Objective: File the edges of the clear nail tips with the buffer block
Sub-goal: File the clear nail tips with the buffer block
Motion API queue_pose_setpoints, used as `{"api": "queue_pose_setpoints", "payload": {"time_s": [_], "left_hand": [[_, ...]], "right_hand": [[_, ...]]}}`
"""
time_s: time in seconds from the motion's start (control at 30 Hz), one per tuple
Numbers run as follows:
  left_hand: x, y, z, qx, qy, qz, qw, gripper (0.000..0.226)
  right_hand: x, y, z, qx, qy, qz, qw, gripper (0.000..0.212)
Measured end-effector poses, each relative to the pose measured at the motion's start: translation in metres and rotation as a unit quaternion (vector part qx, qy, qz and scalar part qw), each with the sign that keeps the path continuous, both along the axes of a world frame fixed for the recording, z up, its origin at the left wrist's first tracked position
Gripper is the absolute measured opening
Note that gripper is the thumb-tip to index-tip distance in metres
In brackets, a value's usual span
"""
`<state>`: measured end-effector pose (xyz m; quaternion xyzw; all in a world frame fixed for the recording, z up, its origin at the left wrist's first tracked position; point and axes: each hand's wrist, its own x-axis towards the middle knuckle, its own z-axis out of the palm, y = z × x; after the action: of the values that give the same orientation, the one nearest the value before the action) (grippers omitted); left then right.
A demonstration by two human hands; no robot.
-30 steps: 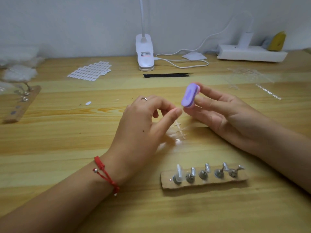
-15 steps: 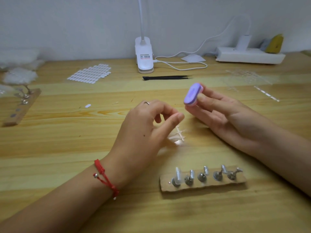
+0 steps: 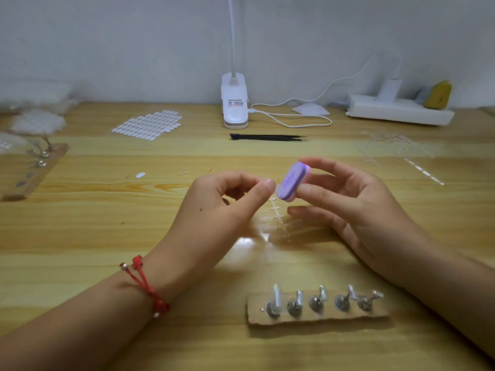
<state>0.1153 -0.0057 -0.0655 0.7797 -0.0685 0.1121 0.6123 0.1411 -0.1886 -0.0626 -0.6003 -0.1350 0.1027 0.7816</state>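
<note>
My right hand pinches a purple buffer block between thumb and fingers, tilted, above the table's middle. My left hand is just left of it, with fingers curled towards the thumb, pinching a clear nail tip that is almost hidden. The thumb tip is nearly touching the block's lower edge. A clear strip of nail tips lies on the wood beneath both hands. Nearer to me, a cardboard holder carries several metal stands, and the leftmost bears a clear tip.
At the back stand a white clip lamp with its cable and a power strip. Black tweezers lie in front of the lamp. A sheet of white stickers, a second cardboard holder and clear strips lie around.
My right hand has brought the buffer block down and left, close to my left thumb. My left hand has barely shifted.
</note>
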Motion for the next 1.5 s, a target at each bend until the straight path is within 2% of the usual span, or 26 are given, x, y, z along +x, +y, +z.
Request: {"api": "queue_pose_setpoints", "payload": {"time_s": [0.07,0.2,0.43,0.53,0.63,0.8,1.0,1.3,1.5], "left_hand": [[-0.0006,0.0005,0.0006,-0.027,0.010,0.001,1.000,0.017],[0.0003,0.0023,0.0001,-0.018,0.021,-0.001,1.000,0.016],[-0.0004,-0.0006,0.0036,-0.050,0.022,-0.011,0.998,0.019],[0.0009,0.0000,0.0027,-0.051,0.020,-0.016,0.998,0.023],[0.0026,0.0014,-0.0001,-0.043,0.020,-0.012,0.999,0.022],[0.0026,0.0017,-0.0005,-0.029,0.019,-0.018,0.999,0.021],[-0.0010,0.0008,0.0013,-0.042,0.035,-0.054,0.997,0.014],[-0.0005,-0.0001,0.0020,-0.039,0.024,-0.047,0.998,0.022],[0.0008,0.0009,-0.0004,0.013,0.007,-0.044,0.999,0.026]], "right_hand": [[-0.0028,0.0016,0.0012,-0.012,-0.030,-0.028,0.999,0.051],[-0.0054,0.0003,0.0069,-0.029,-0.037,-0.072,0.996,0.042],[-0.0030,0.0009,0.0067,0.061,0.049,-0.015,0.997,0.037],[-0.0006,0.0006,0.0065,0.095,0.085,0.004,0.992,0.021],[0.0009,0.0008,0.0044,0.087,0.086,-0.018,0.992,0.008],[0.0017,0.0000,0.0038,0.082,0.097,-0.023,0.992,0.036],[-0.0018,0.0022,0.0057,0.030,0.072,-0.005,0.997,0.022],[0.0013,-0.0008,0.0051,0.026,0.087,-0.001,0.996,0.025],[0.0023,-0.0028,0.0035,0.020,0.081,0.035,0.996,0.030]]}}
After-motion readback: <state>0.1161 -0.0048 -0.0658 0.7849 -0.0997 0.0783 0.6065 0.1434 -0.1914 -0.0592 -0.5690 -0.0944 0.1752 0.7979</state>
